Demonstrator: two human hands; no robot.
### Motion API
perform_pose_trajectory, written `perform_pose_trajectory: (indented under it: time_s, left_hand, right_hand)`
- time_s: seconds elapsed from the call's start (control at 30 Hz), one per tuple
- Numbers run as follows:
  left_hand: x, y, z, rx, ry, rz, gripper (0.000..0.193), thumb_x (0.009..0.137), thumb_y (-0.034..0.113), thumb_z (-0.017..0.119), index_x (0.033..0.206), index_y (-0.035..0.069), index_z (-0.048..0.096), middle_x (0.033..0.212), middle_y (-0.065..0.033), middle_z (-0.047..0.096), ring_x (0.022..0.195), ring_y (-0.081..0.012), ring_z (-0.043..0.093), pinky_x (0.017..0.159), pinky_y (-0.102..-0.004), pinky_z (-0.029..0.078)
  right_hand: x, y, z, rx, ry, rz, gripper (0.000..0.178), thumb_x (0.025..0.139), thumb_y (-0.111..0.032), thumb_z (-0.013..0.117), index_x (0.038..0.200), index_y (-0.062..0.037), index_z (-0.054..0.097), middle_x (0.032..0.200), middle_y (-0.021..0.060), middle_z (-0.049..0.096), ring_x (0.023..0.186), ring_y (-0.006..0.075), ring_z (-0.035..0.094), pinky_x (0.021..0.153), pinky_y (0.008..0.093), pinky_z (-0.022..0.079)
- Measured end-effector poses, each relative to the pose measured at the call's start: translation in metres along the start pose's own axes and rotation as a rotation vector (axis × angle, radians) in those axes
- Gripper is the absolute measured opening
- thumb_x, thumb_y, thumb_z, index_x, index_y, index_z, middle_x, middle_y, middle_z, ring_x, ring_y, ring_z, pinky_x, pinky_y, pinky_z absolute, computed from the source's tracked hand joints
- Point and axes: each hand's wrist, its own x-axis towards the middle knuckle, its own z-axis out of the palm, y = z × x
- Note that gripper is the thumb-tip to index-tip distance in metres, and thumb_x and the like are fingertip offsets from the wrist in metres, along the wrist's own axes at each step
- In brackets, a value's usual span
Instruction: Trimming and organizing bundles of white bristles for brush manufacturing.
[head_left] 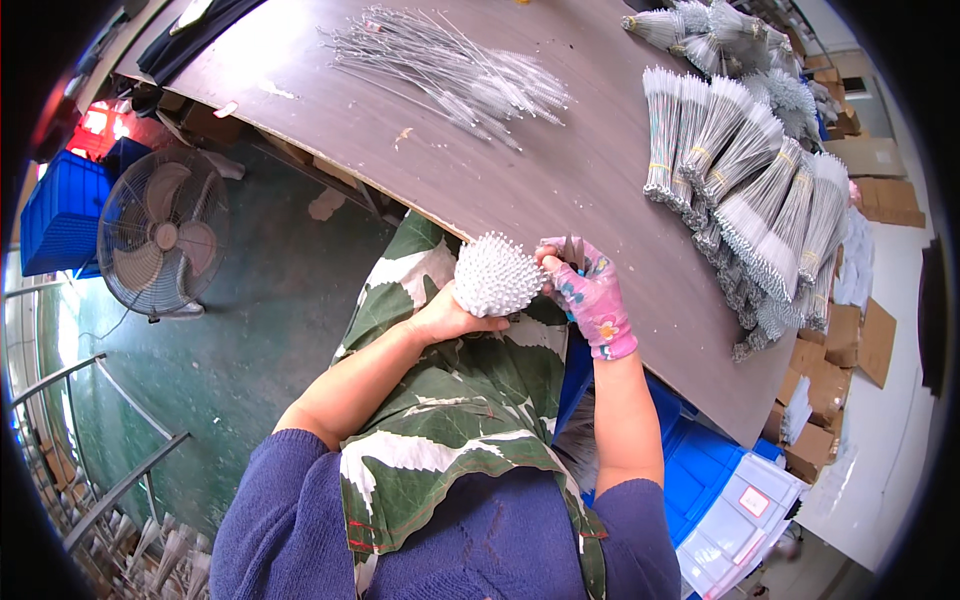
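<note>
My left hand (447, 316) is wrapped round a thick bundle of thin wire brushes (498, 275), seen end-on as a rounded mass of whitish tips. The bundle is held over my lap, close to the table edge. My right hand (592, 297), in a pink flowered fingerless glove, is closed at the right side of the bundle. A small dark metal tool (571, 251) sticks up between its fingers; its kind is mostly hidden. Thumb and fingertips of that hand are pinched close to the outer brush tips.
Loose wire brushes (450, 75) lie spread on the brown table (560, 190). Tied brush bundles (750, 170) are piled at the right. Below the table stand blue bins (690, 460). A floor fan (164, 236) and blue crates (65, 215) are at left, a metal rack (125, 490) lower left.
</note>
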Motion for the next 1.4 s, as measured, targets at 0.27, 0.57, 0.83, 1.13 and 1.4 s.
perform_pose_trajectory:
  time_s: [0.27,0.57,0.83,1.13,1.4]
  left_hand:
    - [0.001,-0.003,-0.001,-0.081,-0.037,0.002,0.049,0.069,0.010,0.078,0.113,0.003,0.060,0.108,-0.0037,0.063,0.101,-0.0127,0.056,0.092,-0.0292,0.043]
    - [0.002,-0.002,-0.001,-0.096,-0.084,-0.014,0.045,0.069,0.008,0.078,0.110,0.004,0.062,0.104,-0.0021,0.065,0.098,-0.0116,0.057,0.090,-0.0283,0.043]
    - [-0.005,-0.013,-0.001,-0.129,-0.084,-0.126,0.060,0.066,0.017,0.081,0.118,0.004,0.056,0.118,-0.0070,0.059,0.112,-0.0165,0.052,0.099,-0.0311,0.037]
    - [-0.001,-0.016,0.007,-0.127,0.018,-0.035,0.029,0.070,0.011,0.078,0.096,0.004,0.067,0.091,-0.0014,0.069,0.085,-0.0088,0.062,0.080,-0.0264,0.048]
    - [0.004,-0.018,0.005,-0.096,-0.025,0.006,0.029,0.070,0.011,0.078,0.096,0.004,0.067,0.092,-0.0009,0.069,0.086,-0.0079,0.061,0.082,-0.0262,0.047]
  right_hand:
    - [0.008,-0.008,-0.011,0.037,-0.187,0.185,0.014,0.084,-0.007,0.063,0.098,-0.0020,0.061,0.087,0.0015,0.061,0.070,0.0090,0.057,0.060,0.0216,0.047]
    - [0.019,-0.009,-0.013,-0.346,-0.375,-0.009,0.019,0.085,-0.006,0.061,0.102,0.0019,0.059,0.092,0.0033,0.061,0.079,0.0096,0.056,0.073,0.0251,0.046]
    - [0.008,-0.116,-0.025,-0.024,0.684,-0.689,0.020,0.093,-0.025,0.050,0.080,-0.0092,0.051,0.060,0.0001,0.048,0.052,0.0084,0.049,0.041,0.0177,0.035]
    - [0.107,-0.095,-0.017,0.404,0.483,-0.442,0.008,0.087,-0.010,0.056,0.085,-0.0031,0.059,0.077,0.0100,0.064,0.061,0.0127,0.061,0.045,0.0189,0.041]
    - [0.128,-0.066,0.030,0.344,0.480,-0.234,0.013,0.088,-0.006,0.058,0.099,-0.0043,0.052,0.081,0.0141,0.065,0.060,0.0176,0.063,0.042,0.0227,0.040]
